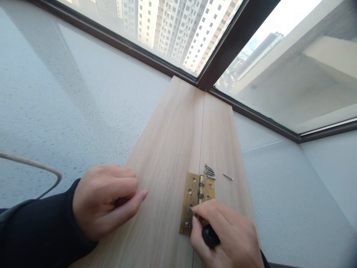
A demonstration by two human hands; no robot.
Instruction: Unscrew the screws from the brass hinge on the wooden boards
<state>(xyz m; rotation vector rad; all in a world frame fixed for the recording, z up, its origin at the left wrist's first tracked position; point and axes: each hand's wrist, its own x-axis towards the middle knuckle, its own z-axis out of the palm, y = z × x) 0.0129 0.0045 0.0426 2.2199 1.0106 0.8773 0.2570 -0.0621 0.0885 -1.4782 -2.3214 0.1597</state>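
Observation:
A worn brass hinge (184,208) lies unfolded across the seam between two pale wooden boards (167,149). Between thumb and index finger of my right hand (227,232) is a small screw (193,212), over a hole in the hinge's left leaf. A black rounded handle (210,236) shows under the same hand; the rest of that tool is hidden. One screw (187,224) stands in the lowest visible hole of that leaf. My left hand (107,201) rests on the left board, fingers curled in, thumb stretched along them, with nothing visible in it.
Several loose screws (209,170) lie just above the hinge, and a single screw (228,176) sits apart to their right. A speckled white surface (111,93) lies under the boards. Dark window frames (223,44) border the far side. At left runs a grey cable (33,163).

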